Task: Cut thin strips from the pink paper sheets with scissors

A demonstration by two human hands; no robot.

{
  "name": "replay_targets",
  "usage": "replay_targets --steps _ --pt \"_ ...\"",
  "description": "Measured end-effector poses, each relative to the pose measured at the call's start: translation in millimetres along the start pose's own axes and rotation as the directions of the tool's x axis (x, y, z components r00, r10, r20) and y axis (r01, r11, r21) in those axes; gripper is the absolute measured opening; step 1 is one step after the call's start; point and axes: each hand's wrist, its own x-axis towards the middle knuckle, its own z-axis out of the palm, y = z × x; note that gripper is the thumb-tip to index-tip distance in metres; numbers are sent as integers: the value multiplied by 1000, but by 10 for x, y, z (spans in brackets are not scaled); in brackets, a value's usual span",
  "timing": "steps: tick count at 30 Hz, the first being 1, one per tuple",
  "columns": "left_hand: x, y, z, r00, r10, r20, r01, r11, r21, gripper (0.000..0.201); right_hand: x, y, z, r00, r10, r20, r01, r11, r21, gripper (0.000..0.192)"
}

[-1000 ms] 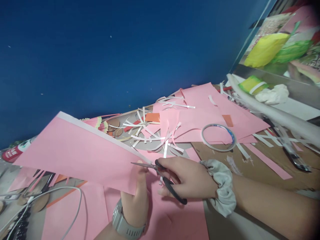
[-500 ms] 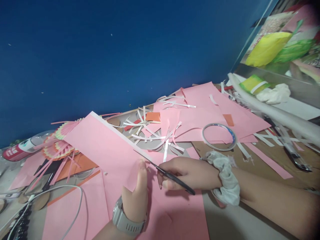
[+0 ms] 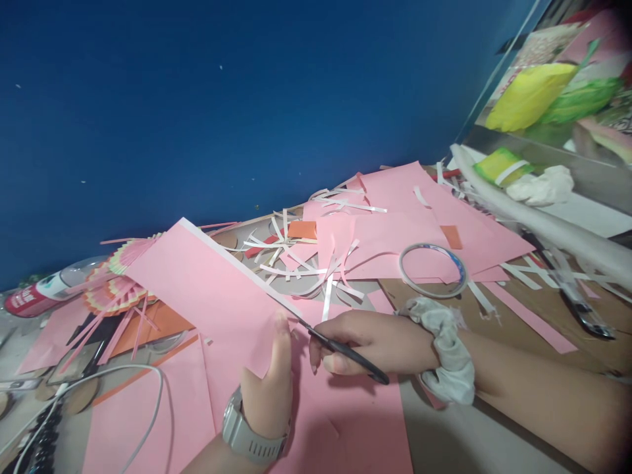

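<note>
Backdrop: blue wall behind your cluttered tabletop (image 3: 494, 316).
Left hand (image 3: 269, 388): your fingers pinch the raised pink sheet (image 3: 212, 296).
Right hand (image 3: 375, 342): your fingers grip black scissors (image 3: 345, 352) at the sheet's white edge.
Nearby: tape ring (image 3: 433, 270).

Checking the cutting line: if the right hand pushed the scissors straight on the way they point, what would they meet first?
The right hand points the scissors up-left, so they would probably meet the held pink sheet, along its white-edged side; depth is unclear.

Dim, soft light — blurred, warped edges
</note>
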Motion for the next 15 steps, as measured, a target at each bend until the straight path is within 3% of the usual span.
replay_targets --steps 5,10,15 --pt "2 48 0 986 -115 125 126 988 -90 85 2 3 4 1000 13 3 -13 1000 9 53" --pt "1 -14 -5 995 -22 94 22 1000 -2 70 3 -4 4 1000 12 -11 -12 1000 -5 53" --pt "11 -42 -13 996 -36 78 39 999 -33 69 10 31 7 1000 7 -5 -7 1000 3 57"
